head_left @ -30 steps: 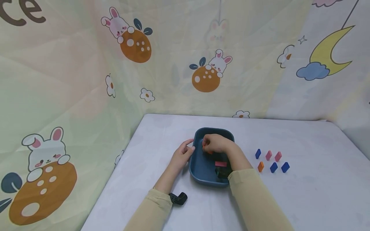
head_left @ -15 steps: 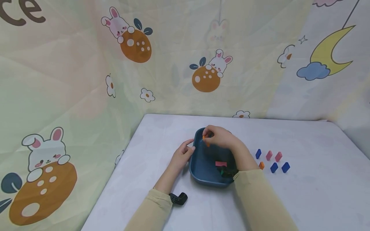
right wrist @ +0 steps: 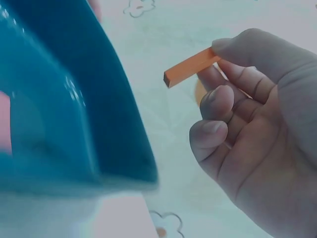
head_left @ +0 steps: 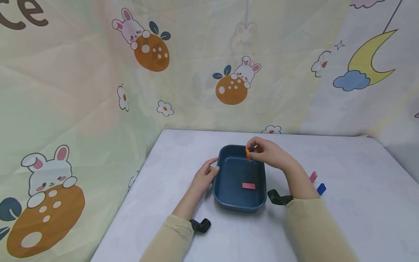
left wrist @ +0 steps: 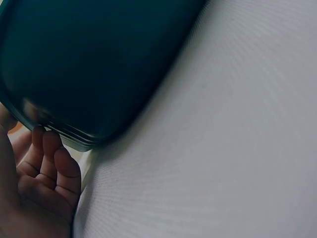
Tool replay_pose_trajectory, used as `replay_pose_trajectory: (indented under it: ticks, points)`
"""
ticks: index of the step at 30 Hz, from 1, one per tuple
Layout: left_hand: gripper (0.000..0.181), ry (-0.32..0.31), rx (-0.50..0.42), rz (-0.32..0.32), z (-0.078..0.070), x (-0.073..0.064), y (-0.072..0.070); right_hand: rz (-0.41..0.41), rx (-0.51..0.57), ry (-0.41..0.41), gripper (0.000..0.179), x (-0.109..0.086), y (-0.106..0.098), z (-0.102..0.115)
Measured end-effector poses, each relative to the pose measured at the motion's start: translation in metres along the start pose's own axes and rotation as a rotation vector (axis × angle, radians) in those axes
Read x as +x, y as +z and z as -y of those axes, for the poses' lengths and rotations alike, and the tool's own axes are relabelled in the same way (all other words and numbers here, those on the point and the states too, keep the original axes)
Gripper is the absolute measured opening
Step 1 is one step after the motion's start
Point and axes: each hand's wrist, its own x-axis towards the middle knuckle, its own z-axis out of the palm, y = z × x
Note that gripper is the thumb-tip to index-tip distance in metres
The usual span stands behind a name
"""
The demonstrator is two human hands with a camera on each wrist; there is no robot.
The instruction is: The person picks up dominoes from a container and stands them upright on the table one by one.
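Note:
A dark blue rectangular tray [head_left: 240, 208] rests on the white table with a flat pink block [head_left: 248, 186] lying inside it. My left hand [head_left: 204, 178] is at the tray's left side; in the left wrist view its fingers [left wrist: 67, 163] touch the outer wall. Between thumb and fingertips my right hand [head_left: 268, 153] pinches a slim orange block [right wrist: 190, 68]. In the head view that block appears upright near the tray's far right corner. The right wrist view shows it apart from the tray wall.
A pink block [head_left: 313, 177] and a blue block [head_left: 321, 189] stand on the table beyond my right forearm, which covers the area beside them. Black wrist cameras sit on both wrists. A patterned cloth [head_left: 196, 65] hangs behind the table.
Holding the orange block, my right hand has risen from inside the tray and moved rightwards. Its forearm now hides several standing blocks that showed before. The left hand keeps its place.

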Motion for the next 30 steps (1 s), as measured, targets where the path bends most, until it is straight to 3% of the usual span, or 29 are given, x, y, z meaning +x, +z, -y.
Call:
replay_pose_trajectory:
  ticks: [13,21,30]
  points:
    - [0.046,0.017,0.016,-0.001,0.000,-0.001,-0.001,-0.077,-0.098,0.126,0.027,-0.053,-0.055,-0.027]
    - [0.044,0.016,0.013,0.006,0.000,-0.002,0.000,-0.123,-0.126,0.177,0.032,-0.094,-0.086,-0.065]
    - [0.044,0.008,0.016,0.008,0.000,-0.002,-0.001,-0.193,-0.124,0.279,0.042,-0.134,-0.108,-0.106]
